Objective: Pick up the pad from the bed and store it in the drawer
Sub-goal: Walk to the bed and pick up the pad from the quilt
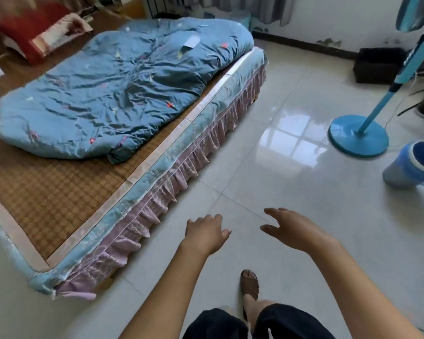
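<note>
Head view takes in the bed (pixel 59 204), woven mat under a rumpled blue quilt (pixel 123 94), and far up on that quilt lies the pad (pixel 191 41), a small pale packet. No drawer shows. Left hand (pixel 206 232) and right hand (pixel 291 228) hang over the floor, both loose and empty; it looks like the approach, a walk and long reach next
</note>
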`<state>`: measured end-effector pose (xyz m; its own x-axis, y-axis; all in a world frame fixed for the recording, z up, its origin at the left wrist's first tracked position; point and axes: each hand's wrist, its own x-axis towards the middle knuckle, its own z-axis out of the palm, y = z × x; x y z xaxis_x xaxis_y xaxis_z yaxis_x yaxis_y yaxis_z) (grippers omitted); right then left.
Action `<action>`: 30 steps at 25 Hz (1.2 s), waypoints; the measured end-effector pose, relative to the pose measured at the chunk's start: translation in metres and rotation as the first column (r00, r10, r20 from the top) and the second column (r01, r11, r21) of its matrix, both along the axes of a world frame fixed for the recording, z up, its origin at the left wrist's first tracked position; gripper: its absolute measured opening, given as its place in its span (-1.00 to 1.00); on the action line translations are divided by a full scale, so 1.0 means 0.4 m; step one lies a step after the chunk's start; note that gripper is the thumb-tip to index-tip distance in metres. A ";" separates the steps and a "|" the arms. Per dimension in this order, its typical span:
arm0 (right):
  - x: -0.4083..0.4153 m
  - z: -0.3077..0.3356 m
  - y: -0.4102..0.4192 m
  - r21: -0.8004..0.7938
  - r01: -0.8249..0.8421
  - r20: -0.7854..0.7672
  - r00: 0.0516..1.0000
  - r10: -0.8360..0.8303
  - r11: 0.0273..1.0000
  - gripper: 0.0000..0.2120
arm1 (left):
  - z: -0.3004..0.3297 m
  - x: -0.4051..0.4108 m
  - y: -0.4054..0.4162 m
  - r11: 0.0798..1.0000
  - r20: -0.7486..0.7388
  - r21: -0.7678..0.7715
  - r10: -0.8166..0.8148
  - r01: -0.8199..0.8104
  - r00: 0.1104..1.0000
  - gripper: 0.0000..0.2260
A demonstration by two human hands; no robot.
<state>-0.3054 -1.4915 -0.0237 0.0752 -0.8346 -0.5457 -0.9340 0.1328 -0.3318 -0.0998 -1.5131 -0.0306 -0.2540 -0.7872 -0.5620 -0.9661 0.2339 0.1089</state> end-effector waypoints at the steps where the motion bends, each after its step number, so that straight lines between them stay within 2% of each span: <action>1: -0.020 0.006 -0.067 -0.005 -0.010 0.001 1.000 0.010 1.000 -0.49 | 0.007 -0.017 -0.064 1.000 0.001 -0.006 0.008 -0.008 1.000 -0.58; 7: -0.100 0.010 -0.400 0.014 -0.031 0.021 0.999 0.030 0.999 -0.48 | 0.013 -0.101 -0.386 0.999 -0.011 0.023 0.043 -0.043 0.999 -0.58; 12: -0.139 -0.013 -0.725 -0.004 -0.057 0.005 0.998 0.057 0.998 -0.49 | -0.003 -0.148 -0.705 0.998 -0.033 -0.015 0.054 -0.054 0.998 -0.58; 17: -0.161 -0.007 -1.109 0.015 -0.055 0.005 0.998 0.055 0.998 -0.48 | -0.014 -0.155 -1.104 0.996 -0.081 0.010 0.086 -0.085 0.993 -0.59; 26: -0.240 -0.002 -1.645 0.035 -0.084 0.012 0.996 0.084 0.996 -0.48 | -0.034 -0.229 -1.650 0.997 -0.036 -0.006 0.073 -0.073 0.997 -0.62; 30: -0.294 -0.018 -1.893 0.025 -0.151 0.008 0.989 0.151 0.988 -0.50 | -0.043 -0.282 -1.882 0.989 -0.032 -0.004 0.146 -0.146 0.989 -0.61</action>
